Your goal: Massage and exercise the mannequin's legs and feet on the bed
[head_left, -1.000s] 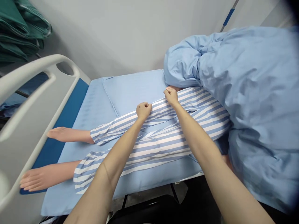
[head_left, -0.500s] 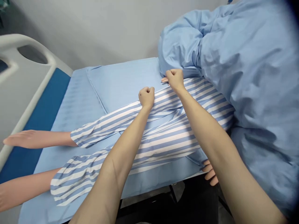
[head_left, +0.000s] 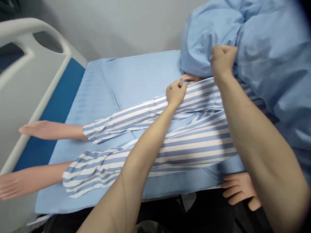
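Note:
Seen from the thumb side, my left hand (head_left: 177, 92) is a closed fist above the far leg of blue-and-white striped trousers (head_left: 194, 145). I cannot make out anything inside its fingers. My right hand (head_left: 223, 61), also a closed fist, appears in front of the bunched light-blue quilt (head_left: 209, 32); whether it grips the quilt cannot be told. The trousers are on a figure resembling a manikin (head_left: 70, 132), lying on the bed. Its far hand (head_left: 191, 77) shows beneath the quilt's edge, close to my left fist. The upper body is hidden.
A light-blue sheet (head_left: 141, 74) covers the bed. At the left stands the white footboard (head_left: 46, 71) with a dark-blue panel (head_left: 62, 94). The figure's near hand (head_left: 239, 187) hangs over the bed's near edge. Beyond the bed is a grey wall (head_left: 121, 26).
My right fist has moved right and upward, from the trousers to in front of the quilt. My left fist has shifted right along the far leg. The view has swung somewhat left.

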### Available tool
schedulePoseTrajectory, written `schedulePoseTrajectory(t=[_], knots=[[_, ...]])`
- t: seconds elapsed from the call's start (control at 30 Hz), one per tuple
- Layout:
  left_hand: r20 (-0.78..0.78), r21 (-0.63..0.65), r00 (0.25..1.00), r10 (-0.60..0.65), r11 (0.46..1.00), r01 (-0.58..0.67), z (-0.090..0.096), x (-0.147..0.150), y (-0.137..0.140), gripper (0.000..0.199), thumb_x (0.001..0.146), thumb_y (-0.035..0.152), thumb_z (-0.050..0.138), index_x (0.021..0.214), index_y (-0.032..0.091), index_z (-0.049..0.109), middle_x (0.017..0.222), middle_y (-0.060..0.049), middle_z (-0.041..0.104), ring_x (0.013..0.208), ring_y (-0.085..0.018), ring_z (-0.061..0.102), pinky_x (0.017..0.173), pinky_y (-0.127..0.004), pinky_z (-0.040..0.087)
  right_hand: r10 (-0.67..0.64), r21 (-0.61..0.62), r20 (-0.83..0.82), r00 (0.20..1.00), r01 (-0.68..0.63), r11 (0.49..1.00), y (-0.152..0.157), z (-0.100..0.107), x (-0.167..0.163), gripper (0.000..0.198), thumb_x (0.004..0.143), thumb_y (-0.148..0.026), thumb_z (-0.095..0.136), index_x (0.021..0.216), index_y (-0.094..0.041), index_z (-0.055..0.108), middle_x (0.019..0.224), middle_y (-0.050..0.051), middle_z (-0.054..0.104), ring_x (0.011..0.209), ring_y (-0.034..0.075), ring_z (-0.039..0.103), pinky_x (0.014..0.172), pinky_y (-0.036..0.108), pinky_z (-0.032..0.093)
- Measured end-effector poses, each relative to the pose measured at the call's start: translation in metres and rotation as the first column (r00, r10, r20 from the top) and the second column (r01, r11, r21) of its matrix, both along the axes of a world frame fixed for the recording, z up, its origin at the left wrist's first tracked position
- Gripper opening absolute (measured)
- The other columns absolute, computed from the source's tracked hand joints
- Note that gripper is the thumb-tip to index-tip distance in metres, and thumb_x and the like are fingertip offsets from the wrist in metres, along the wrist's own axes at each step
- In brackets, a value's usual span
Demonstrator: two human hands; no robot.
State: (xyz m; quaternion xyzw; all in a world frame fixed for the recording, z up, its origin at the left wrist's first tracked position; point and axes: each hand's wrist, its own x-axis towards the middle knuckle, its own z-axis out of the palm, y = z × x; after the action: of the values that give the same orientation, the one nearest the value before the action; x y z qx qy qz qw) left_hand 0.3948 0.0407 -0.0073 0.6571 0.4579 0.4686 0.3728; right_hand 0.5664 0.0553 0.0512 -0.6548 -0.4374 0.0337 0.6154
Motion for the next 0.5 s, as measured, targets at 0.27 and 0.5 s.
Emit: schedulePoseTrajectory(t=[0.27,0.5], knots=[[0.068,-0.033,0.994,-0.084,0.996,0.087,0.009,-0.03,-0.006,0.044,0.086,0.019,0.063,0.054,0.018,0.032,0.057,0.001,0.036,0.065,-0.012,0.042,0.066,-0.028,0.031,-0.031,-0.169,0.128,0.991,0.053,0.984,-0.024,-0.045,-0.024,0.04,0.078,-0.022,0.056,0.047,-0.023,0.029,0.05,-0.001,0.026,0.052,0.014,0.044,0.058,0.035,0.044],[-0.013,-0.006,0.999,0.03,1.0,-0.03,0.019,-0.177,-0.017,0.04,0.08,0.017,0.058,0.051,0.018,0.031,0.052,0.004,0.028,0.055,-0.009,0.03,0.059,-0.027,0.027,-0.053,-0.319,0.177,0.983,0.108,0.942,-0.035,-0.03,-0.038,0.04,0.077,-0.02,0.057,0.049,-0.023,0.029,0.05,0.002,0.036,0.054,0.018,0.052,0.054,0.034,0.035]])
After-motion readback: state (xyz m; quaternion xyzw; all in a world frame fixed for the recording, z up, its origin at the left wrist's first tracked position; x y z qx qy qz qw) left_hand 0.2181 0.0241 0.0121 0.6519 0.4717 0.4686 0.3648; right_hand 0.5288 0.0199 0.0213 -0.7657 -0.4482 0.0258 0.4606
